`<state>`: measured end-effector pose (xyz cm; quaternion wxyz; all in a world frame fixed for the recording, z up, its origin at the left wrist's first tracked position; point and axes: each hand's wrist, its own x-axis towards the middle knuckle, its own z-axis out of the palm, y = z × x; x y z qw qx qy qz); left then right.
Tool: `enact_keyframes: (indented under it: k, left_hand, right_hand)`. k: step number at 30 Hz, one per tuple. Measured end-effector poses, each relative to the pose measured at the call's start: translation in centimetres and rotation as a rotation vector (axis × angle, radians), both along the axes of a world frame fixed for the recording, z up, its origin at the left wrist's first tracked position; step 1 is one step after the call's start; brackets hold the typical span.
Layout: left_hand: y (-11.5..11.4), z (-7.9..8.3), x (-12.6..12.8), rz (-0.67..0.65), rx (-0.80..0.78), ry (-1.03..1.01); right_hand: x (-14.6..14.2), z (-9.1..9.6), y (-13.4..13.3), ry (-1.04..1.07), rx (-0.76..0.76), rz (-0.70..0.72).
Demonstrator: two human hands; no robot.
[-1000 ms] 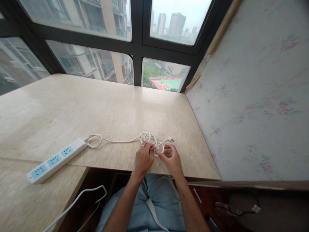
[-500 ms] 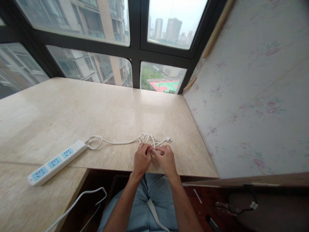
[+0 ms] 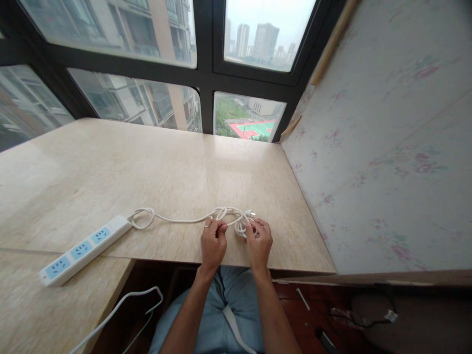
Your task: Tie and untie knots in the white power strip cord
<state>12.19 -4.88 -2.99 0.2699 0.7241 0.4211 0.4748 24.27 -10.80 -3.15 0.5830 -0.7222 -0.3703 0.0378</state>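
A white power strip (image 3: 85,250) with light-blue socket panels lies at the left, across a seam in the counter. Its white cord (image 3: 180,220) loops once beside the strip, then runs right into a tangle of coils at my hands. My left hand (image 3: 214,243) pinches a strand on the left side of the coils. Bunched coils are gripped by my right hand (image 3: 260,242), a short way to the right. Just beyond its fingers lies the plug (image 3: 251,213), its prongs pointing right. My fingers partly hide the coils.
The beige stone-look counter (image 3: 147,167) reaches back to dark-framed windows (image 3: 206,73). A wall with floral paper (image 3: 387,162) bounds the right side. Below the front edge, a white bent tube (image 3: 121,300) rises at the left; a black cable (image 3: 361,324) lies on the floor at the right.
My hands have moved apart, left hand slightly left and right hand to the right. A strand now stretches between them, and the coils have shifted right, close to the plug.
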Motion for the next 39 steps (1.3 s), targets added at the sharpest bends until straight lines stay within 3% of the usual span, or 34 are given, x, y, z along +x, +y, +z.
enact_keyframes:
  k: [4, 11, 15, 21, 24, 28, 33, 36, 39]
  left_hand:
    - [0.0, 0.2, -0.2, 0.054, -0.003, -0.025]
    - [0.0, 0.9, -0.2, -0.039, -0.053, -0.025]
    - [0.1, 0.9, -0.2, -0.016, -0.093, -0.019]
    - [0.4, -0.4, -1.1, -0.010, -0.300, -0.361]
    - [0.7, -0.8, -1.5, -0.046, -0.331, -0.427]
    - [0.8, -0.3, -1.5, -0.111, -0.286, -0.328]
    - [0.4, 0.7, -1.0, -0.063, -0.229, -0.222]
    - [0.3, 0.7, -0.9, -0.042, -0.203, -0.178]
    - [0.3, 0.4, -0.9, -0.055, -0.190, -0.131]
  right_hand:
    - [0.6, -0.7, 0.3, 0.078, 0.027, -0.077]
    - [0.8, -0.7, 0.3, 0.127, 0.031, -0.108]
    - [0.9, -0.8, 0.3, 0.156, 0.037, -0.121]
    - [1.3, -1.1, 0.4, 0.199, 0.028, -0.113]
    - [1.4, -1.1, 0.4, 0.178, 0.027, -0.071]
    - [1.3, -0.9, 0.1, 0.169, 0.005, -0.025]
    - [1.3, -1.0, -0.3, 0.282, -0.010, 0.011]
    - [1.4, -0.6, -0.5, 0.434, 0.007, 0.053]
    - [1.5, 0.4, -0.2, 0.702, 0.124, 0.142]
